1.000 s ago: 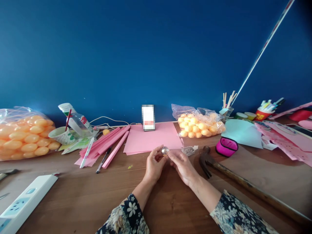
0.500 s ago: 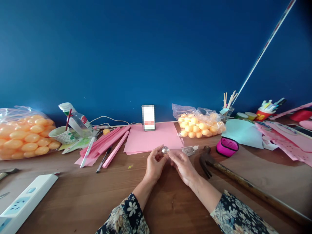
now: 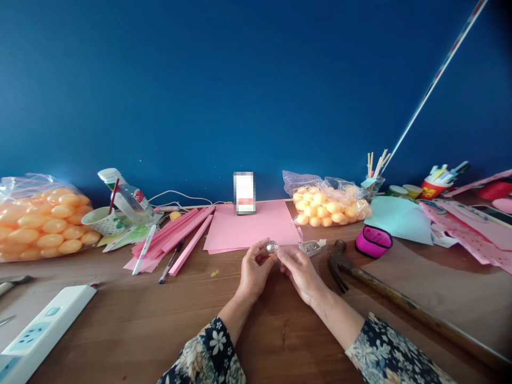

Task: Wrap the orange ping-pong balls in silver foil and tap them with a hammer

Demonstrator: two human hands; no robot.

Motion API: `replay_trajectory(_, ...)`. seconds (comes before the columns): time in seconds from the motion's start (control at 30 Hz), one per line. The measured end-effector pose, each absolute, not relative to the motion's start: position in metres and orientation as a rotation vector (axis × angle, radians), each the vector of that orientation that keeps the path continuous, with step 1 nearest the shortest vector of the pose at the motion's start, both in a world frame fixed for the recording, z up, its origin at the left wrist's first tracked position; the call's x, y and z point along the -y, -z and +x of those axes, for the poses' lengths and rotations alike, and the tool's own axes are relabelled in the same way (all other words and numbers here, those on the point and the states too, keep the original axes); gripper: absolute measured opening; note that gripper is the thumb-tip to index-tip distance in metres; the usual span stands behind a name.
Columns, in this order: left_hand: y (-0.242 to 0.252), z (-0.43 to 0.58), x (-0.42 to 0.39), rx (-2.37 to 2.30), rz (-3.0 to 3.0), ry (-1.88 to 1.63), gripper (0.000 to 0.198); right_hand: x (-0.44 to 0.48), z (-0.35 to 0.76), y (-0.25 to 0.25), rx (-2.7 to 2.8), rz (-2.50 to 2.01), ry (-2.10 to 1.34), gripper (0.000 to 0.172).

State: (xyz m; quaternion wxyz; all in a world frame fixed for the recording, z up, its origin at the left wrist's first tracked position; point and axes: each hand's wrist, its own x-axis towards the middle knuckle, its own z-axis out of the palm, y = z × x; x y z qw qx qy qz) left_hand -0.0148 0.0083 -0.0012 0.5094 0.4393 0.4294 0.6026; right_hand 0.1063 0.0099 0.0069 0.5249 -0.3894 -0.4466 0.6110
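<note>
My left hand (image 3: 253,272) and my right hand (image 3: 301,273) meet over the wooden table (image 3: 132,330), just in front of a sheet of pink paper (image 3: 250,226). Between their fingertips they pinch a small shiny silver ball (image 3: 272,247). Both hands are closed round it, the left from the left side and the right from the right. A small clear box of silver bits (image 3: 310,247) lies just right of the ball.
A hammer (image 3: 384,290) lies right of my right hand, with a magenta pouch (image 3: 373,240) behind it. Bags of orange balls (image 3: 328,204) (image 3: 42,221) sit at the back and far left. Pink strips (image 3: 176,234), pens, a cup (image 3: 102,220), a bottle and a power strip (image 3: 36,333) are on the left.
</note>
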Motion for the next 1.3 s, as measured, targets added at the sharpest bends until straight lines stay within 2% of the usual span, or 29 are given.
replay_trajectory(0.67,0.0019,-0.0154,-0.0092,-1.045,1.069,-1.446,0.046,-0.0097,0.1062,-0.0098,1.047,-0.976,-1.467,0.019)
replay_trajectory(1.3,-0.0009,-0.0137,-0.0086,-1.072,1.034,-1.443,0.048,-0.0094,0.1054,-0.0105,1.073,-0.997,-1.463,0.022)
